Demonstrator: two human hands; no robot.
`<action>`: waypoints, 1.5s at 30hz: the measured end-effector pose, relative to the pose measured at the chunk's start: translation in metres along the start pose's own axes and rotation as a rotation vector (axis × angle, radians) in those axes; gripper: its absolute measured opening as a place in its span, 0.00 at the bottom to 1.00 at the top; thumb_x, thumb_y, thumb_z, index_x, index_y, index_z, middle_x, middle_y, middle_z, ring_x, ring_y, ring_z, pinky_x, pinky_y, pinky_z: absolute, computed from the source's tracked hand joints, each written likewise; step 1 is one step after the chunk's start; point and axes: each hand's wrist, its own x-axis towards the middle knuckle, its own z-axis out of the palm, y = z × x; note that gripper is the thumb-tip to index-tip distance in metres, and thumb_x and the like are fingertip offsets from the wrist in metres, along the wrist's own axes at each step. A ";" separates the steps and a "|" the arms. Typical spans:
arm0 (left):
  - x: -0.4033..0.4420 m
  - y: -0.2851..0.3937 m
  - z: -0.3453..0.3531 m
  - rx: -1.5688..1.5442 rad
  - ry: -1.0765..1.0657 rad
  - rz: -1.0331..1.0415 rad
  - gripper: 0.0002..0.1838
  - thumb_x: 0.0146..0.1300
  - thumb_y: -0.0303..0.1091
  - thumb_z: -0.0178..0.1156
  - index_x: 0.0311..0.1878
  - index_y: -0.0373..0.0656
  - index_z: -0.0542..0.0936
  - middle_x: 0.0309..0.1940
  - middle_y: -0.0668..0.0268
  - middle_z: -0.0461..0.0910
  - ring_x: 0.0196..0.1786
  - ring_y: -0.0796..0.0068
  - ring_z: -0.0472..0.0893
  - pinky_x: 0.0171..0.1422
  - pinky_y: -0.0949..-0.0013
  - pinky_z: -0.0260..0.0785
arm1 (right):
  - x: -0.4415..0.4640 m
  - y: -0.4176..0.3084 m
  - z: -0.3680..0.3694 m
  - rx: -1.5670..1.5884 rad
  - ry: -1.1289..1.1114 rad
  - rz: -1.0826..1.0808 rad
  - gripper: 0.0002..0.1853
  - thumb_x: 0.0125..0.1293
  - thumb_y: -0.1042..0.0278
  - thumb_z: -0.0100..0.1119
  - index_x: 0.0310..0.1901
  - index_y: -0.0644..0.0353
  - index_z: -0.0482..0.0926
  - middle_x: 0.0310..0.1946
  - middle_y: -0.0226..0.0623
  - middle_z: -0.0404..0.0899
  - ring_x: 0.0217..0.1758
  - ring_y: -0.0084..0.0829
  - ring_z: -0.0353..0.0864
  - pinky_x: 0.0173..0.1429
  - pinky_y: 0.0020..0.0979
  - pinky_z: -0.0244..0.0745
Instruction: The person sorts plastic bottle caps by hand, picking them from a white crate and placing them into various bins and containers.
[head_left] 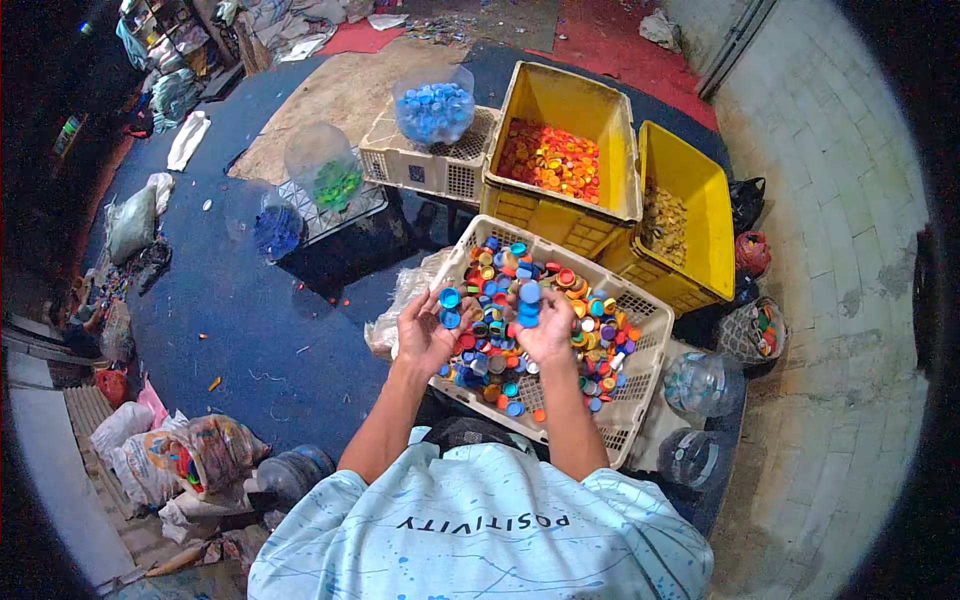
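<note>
My left hand is over the near left part of a cream crate, its fingers curled round blue bottle caps. My right hand is a little to the right, closed on several more blue caps. Beneath both hands, the crate holds a loose mix of bottle caps in red, yellow, orange, white, green and blue. Part of the crate's mesh floor shows near its front edge.
Beyond the crate are a yellow bin with red and orange caps and another yellow bin with pale caps. Clear containers hold light blue caps, green caps and dark blue caps. Large bottles stand right; sacks lie left.
</note>
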 end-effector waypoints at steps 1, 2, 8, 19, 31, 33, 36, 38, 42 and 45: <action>0.005 0.004 0.003 -0.021 -0.002 0.016 0.26 0.65 0.46 0.54 0.58 0.35 0.69 0.55 0.48 0.73 0.57 0.51 0.75 0.64 0.52 0.68 | 0.001 0.010 0.023 0.025 0.031 -0.037 0.22 0.60 0.60 0.47 0.51 0.67 0.73 0.43 0.47 0.78 0.47 0.42 0.78 0.52 0.41 0.75; 0.010 0.008 0.006 -0.041 -0.004 0.030 0.25 0.65 0.45 0.53 0.57 0.35 0.70 0.54 0.47 0.74 0.57 0.51 0.75 0.64 0.53 0.69 | 0.005 0.019 0.042 0.059 0.097 -0.053 0.21 0.59 0.59 0.48 0.47 0.66 0.75 0.40 0.45 0.80 0.43 0.42 0.79 0.51 0.44 0.75; 0.038 0.079 -0.012 -0.128 0.004 0.014 0.27 0.64 0.46 0.55 0.55 0.31 0.71 0.54 0.46 0.74 0.56 0.51 0.75 0.67 0.53 0.65 | 0.061 0.096 0.077 0.194 0.205 -0.086 0.23 0.60 0.59 0.49 0.50 0.70 0.73 0.47 0.48 0.77 0.54 0.42 0.74 0.64 0.47 0.66; 0.193 0.229 -0.009 -0.003 0.058 -0.174 0.24 0.61 0.47 0.58 0.50 0.34 0.72 0.45 0.52 0.77 0.47 0.55 0.77 0.57 0.56 0.71 | 0.250 0.145 0.112 0.233 0.475 -0.290 0.22 0.65 0.56 0.47 0.45 0.71 0.73 0.43 0.48 0.75 0.51 0.44 0.74 0.61 0.44 0.69; 0.333 0.312 0.068 0.024 0.061 -0.054 0.34 0.62 0.59 0.48 0.58 0.36 0.67 0.56 0.50 0.70 0.51 0.55 0.74 0.54 0.56 0.69 | 0.353 0.060 0.191 0.010 0.307 -0.408 0.44 0.60 0.59 0.51 0.68 0.77 0.39 0.69 0.68 0.41 0.73 0.60 0.45 0.76 0.51 0.44; 0.322 0.287 0.016 0.050 0.136 -0.064 0.34 0.63 0.58 0.48 0.59 0.36 0.65 0.55 0.51 0.70 0.51 0.56 0.74 0.56 0.56 0.69 | 0.320 0.089 0.158 -0.023 0.397 -0.472 0.23 0.59 0.60 0.53 0.47 0.74 0.66 0.57 0.67 0.62 0.65 0.60 0.61 0.73 0.54 0.54; 0.287 0.241 -0.033 -0.039 0.408 -0.145 0.36 0.60 0.57 0.53 0.54 0.30 0.62 0.52 0.47 0.69 0.44 0.54 0.71 0.47 0.55 0.69 | 0.252 0.127 0.124 0.015 0.393 -0.335 0.27 0.60 0.67 0.55 0.60 0.67 0.61 0.52 0.51 0.67 0.63 0.52 0.66 0.70 0.52 0.62; 0.264 0.211 -0.058 -0.041 0.441 -0.191 0.33 0.59 0.56 0.56 0.48 0.31 0.63 0.48 0.46 0.69 0.42 0.53 0.72 0.43 0.55 0.70 | 0.215 0.151 0.097 -0.029 0.327 -0.296 0.28 0.60 0.68 0.55 0.61 0.66 0.60 0.55 0.51 0.68 0.63 0.51 0.68 0.69 0.50 0.63; 0.227 0.152 -0.098 0.033 0.233 -0.186 0.24 0.59 0.50 0.58 0.44 0.34 0.72 0.43 0.53 0.74 0.42 0.57 0.75 0.48 0.58 0.72 | 0.139 0.164 0.086 -0.169 0.308 -0.261 0.24 0.63 0.73 0.49 0.61 0.67 0.63 0.58 0.51 0.68 0.58 0.44 0.74 0.62 0.43 0.70; 0.169 0.113 -0.051 0.151 0.162 -0.082 0.14 0.64 0.38 0.55 0.46 0.36 0.74 0.41 0.60 0.76 0.46 0.64 0.76 0.51 0.64 0.72 | 0.077 0.156 0.074 -0.304 0.230 -0.271 0.23 0.62 0.73 0.51 0.59 0.66 0.65 0.56 0.48 0.72 0.55 0.38 0.76 0.61 0.38 0.71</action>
